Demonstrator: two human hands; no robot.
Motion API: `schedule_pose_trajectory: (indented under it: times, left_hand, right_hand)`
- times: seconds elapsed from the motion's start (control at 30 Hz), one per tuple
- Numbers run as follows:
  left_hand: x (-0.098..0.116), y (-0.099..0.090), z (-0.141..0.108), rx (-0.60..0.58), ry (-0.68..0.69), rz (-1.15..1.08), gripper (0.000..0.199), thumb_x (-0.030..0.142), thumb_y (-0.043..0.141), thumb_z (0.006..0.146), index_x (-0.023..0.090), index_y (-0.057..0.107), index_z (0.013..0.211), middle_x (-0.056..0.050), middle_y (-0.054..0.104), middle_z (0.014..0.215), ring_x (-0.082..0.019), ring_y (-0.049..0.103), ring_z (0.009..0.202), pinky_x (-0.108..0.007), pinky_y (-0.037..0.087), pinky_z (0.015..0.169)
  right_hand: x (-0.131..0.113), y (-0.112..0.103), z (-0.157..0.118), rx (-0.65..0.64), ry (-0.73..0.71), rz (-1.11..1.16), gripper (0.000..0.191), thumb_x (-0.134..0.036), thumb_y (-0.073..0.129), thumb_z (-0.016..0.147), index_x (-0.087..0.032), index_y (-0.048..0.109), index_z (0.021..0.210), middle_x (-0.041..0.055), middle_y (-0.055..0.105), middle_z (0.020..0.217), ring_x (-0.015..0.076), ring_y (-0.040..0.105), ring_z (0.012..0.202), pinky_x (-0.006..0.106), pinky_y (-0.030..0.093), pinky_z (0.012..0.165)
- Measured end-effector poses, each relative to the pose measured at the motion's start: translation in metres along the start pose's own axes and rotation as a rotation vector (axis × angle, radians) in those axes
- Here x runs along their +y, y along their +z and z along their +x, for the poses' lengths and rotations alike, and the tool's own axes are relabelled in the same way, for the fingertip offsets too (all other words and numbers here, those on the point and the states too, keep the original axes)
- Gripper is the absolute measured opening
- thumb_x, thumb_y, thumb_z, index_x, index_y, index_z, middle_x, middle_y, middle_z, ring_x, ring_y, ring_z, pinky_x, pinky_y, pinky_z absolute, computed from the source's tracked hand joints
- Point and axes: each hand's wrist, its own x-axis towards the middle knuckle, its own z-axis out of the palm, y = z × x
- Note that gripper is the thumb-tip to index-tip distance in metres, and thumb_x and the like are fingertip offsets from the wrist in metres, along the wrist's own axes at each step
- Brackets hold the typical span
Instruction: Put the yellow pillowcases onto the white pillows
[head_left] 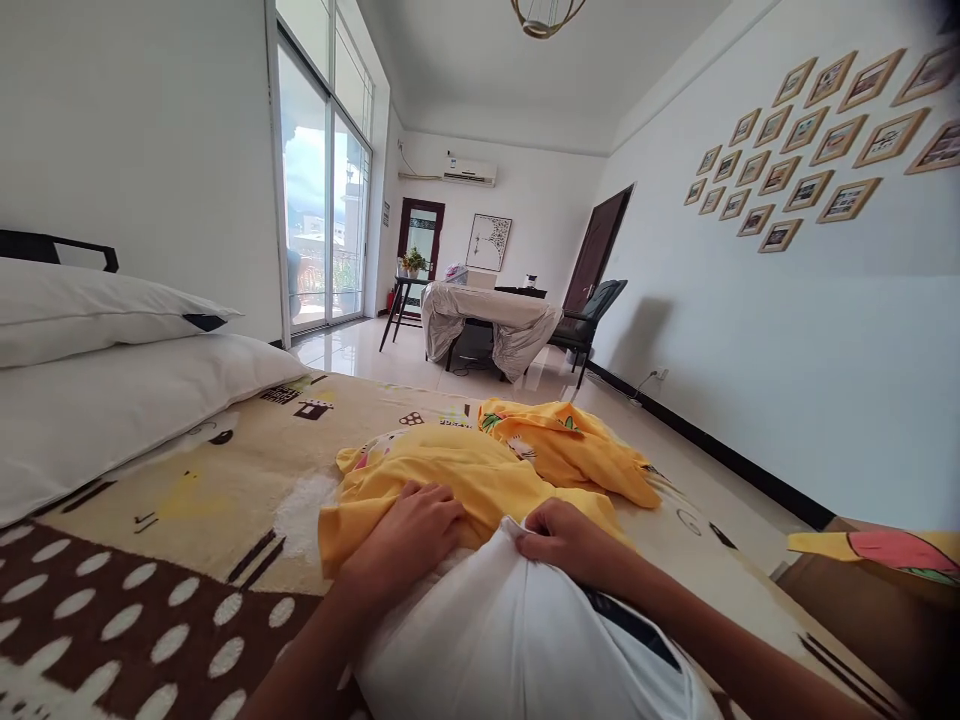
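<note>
A white cloth item (480,630), full and rounded like a pillow, lies at the bottom centre, with a dark strip on its right side. My right hand (559,540) pinches its raised top corner between thumb and fingers. Beside it, my left hand (420,525) rests on a yellow cloth (457,465) with its fingers curled; whether it grips the fabric is unclear. Behind and to the right lies an orange-yellow cloth (577,450) with printed figures, crumpled on the bed.
The patterned bed cover (247,470) spreads under everything. Two white pillows (135,400) are stacked at the left. At the lower right is a cardboard-coloured box (870,600) with yellow and pink cloth (900,552). Farther back stand a covered table (495,305) and a black chair (592,315).
</note>
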Motion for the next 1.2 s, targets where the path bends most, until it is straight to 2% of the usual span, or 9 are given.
schedule_pose_trajectory:
  times: [0.07,0.13,0.27,0.47,0.63,0.77,0.9,1.1,1.2]
  left_hand:
    - [-0.004,0.012,0.004,0.014,0.002,0.023,0.014,0.030,0.051,0.087,0.019,0.059,0.090,-0.005,0.060,0.102,-0.022,0.054,0.100,-0.039,0.038,0.091]
    - [-0.007,0.020,0.006,0.019,0.020,0.030,0.023,0.039,0.056,0.084,0.019,0.057,0.095,-0.006,0.058,0.107,-0.024,0.051,0.105,-0.040,0.039,0.093]
    - [-0.004,0.020,0.001,0.026,0.107,0.141,0.042,0.051,0.060,0.078,0.018,0.054,0.104,-0.009,0.055,0.113,-0.027,0.049,0.109,-0.042,0.038,0.095]
    - [0.018,0.016,-0.002,-0.060,0.204,0.517,0.018,0.021,0.052,0.081,0.011,0.059,0.094,-0.013,0.062,0.095,-0.027,0.057,0.088,-0.042,0.046,0.079]
    - [0.027,0.016,0.008,0.004,0.175,0.566,0.025,0.011,0.037,0.087,0.013,0.059,0.097,-0.013,0.062,0.097,-0.026,0.058,0.089,-0.038,0.047,0.074]
    - [0.029,0.008,0.009,0.061,0.085,0.458,0.023,0.011,0.040,0.085,0.017,0.058,0.098,-0.011,0.061,0.101,-0.026,0.056,0.095,-0.035,0.046,0.073]
    - [0.025,0.006,0.007,0.029,-0.053,0.276,0.013,0.018,0.046,0.080,0.018,0.059,0.084,-0.006,0.063,0.076,-0.021,0.059,0.071,-0.030,0.040,0.063]
    - [0.004,0.012,0.016,-0.057,-0.147,-0.307,0.020,0.030,0.049,0.077,0.016,0.052,0.064,0.003,0.048,0.058,-0.011,0.043,0.057,-0.023,0.027,0.051]
    - [0.003,0.010,0.022,-0.045,-0.145,-0.268,0.026,0.034,0.046,0.079,0.016,0.053,0.062,0.003,0.046,0.056,-0.011,0.040,0.056,-0.024,0.024,0.050]
  right_hand:
    - [-0.006,0.007,-0.014,0.014,-0.009,-0.021,0.027,-0.017,0.047,0.070,-0.019,0.030,0.049,-0.0057,0.028,0.053,0.0088,0.029,0.054,0.026,0.020,0.051]
    - [-0.011,0.017,-0.030,0.038,-0.035,-0.061,0.029,-0.017,0.047,0.072,-0.018,0.029,0.050,-0.0052,0.031,0.054,0.0093,0.031,0.056,0.026,0.022,0.053]
    - [-0.014,0.034,-0.057,0.122,-0.034,-0.124,0.028,-0.020,0.048,0.076,-0.018,0.033,0.053,-0.0025,0.042,0.061,0.0116,0.038,0.064,0.026,0.027,0.059]
    - [-0.023,0.040,-0.077,0.122,-0.015,-0.158,0.025,-0.021,0.047,0.080,-0.018,0.039,0.058,0.0012,0.055,0.072,0.0138,0.046,0.071,0.026,0.032,0.064]
    - [-0.029,0.035,-0.079,0.144,-0.016,-0.235,0.020,-0.024,0.048,0.084,-0.016,0.055,0.067,0.0043,0.063,0.081,0.0155,0.052,0.078,0.026,0.034,0.068]
    - [-0.027,0.029,-0.066,0.191,-0.054,-0.357,0.025,-0.028,0.046,0.088,-0.016,0.064,0.076,0.0075,0.067,0.085,0.0188,0.058,0.081,0.028,0.034,0.068]
    - [-0.029,0.020,-0.043,0.196,-0.074,-0.464,0.028,-0.030,0.044,0.088,-0.015,0.067,0.080,0.0105,0.069,0.086,0.0218,0.062,0.081,0.029,0.034,0.065]
    - [-0.027,0.000,-0.008,0.229,-0.034,-0.521,0.029,-0.031,0.045,0.088,-0.015,0.068,0.084,0.0122,0.069,0.091,0.0236,0.063,0.086,0.028,0.034,0.061]
    - [-0.021,-0.007,0.004,0.198,-0.026,-0.511,0.031,-0.034,0.045,0.088,-0.015,0.069,0.082,0.0112,0.069,0.091,0.0220,0.062,0.083,0.027,0.032,0.058]
